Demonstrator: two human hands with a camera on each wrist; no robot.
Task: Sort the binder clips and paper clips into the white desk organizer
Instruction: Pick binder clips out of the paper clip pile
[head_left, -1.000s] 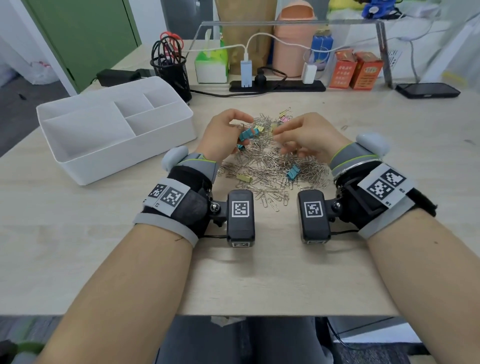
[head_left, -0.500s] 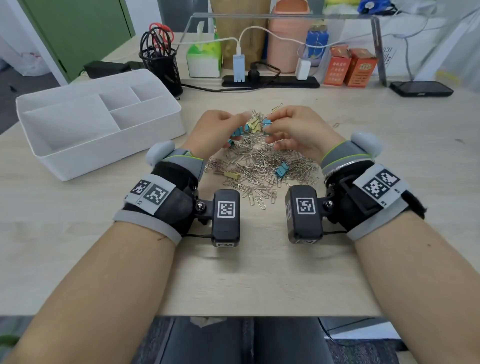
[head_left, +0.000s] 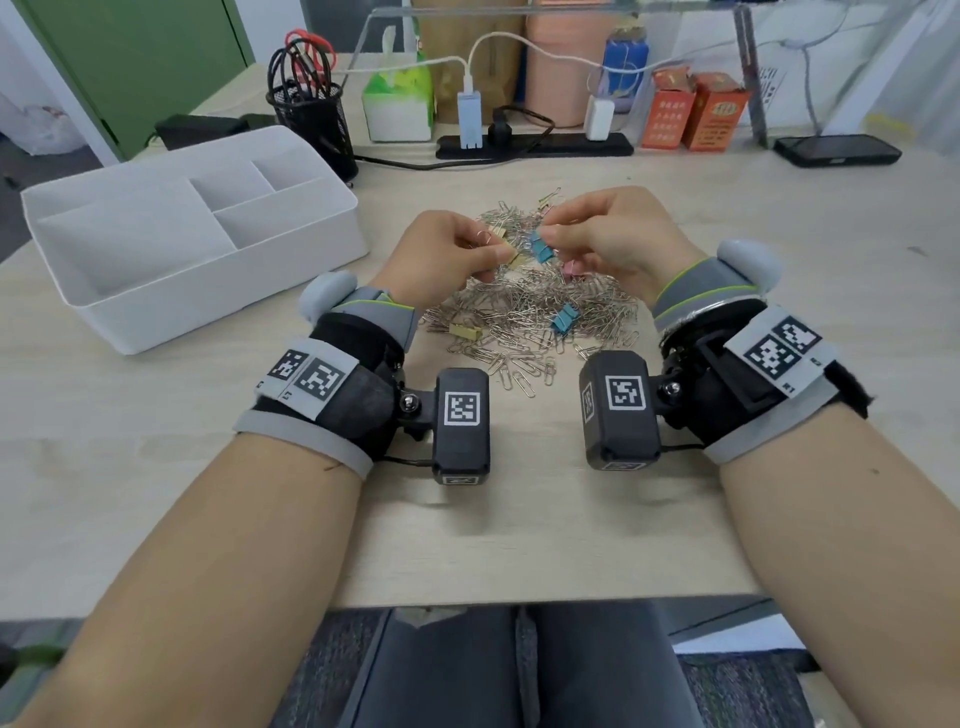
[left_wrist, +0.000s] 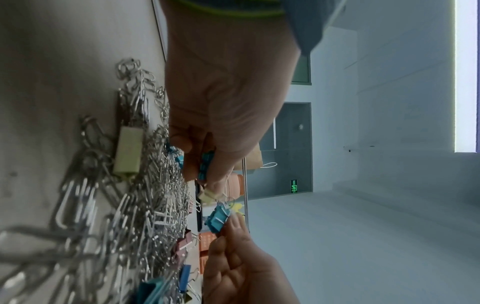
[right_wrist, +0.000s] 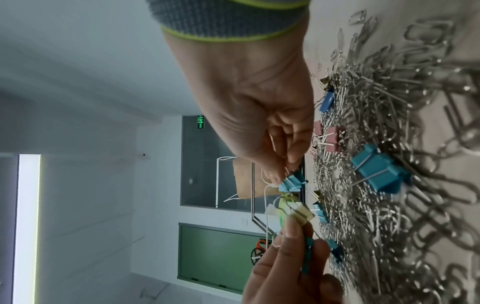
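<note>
A heap of silver paper clips (head_left: 519, 317) with coloured binder clips mixed in lies on the table's middle. Both hands hover just above its far side, fingertips nearly meeting. My left hand (head_left: 493, 252) pinches a yellow binder clip (right_wrist: 302, 214) and keeps several teal clips (left_wrist: 205, 166) tucked in its curled fingers. My right hand (head_left: 550, 234) pinches a teal binder clip (head_left: 540, 247) by its wire handle. Loose yellow (head_left: 464, 332), teal (head_left: 563, 318) and pink (head_left: 571, 267) binder clips remain in the heap. The white desk organizer (head_left: 182, 312) stands at the left, with nothing visible in its compartments.
At the back of the table are a black mesh pen holder (head_left: 311, 119), a tissue box (head_left: 397, 104), a power strip (head_left: 535, 145) with chargers, orange boxes (head_left: 691, 111) and a phone (head_left: 836, 150). The table's front edge runs under my forearms.
The hands have drawn together above the heap. The right hand, empty over the pile a second ago, now pinches a teal clip beside the left hand's clips.
</note>
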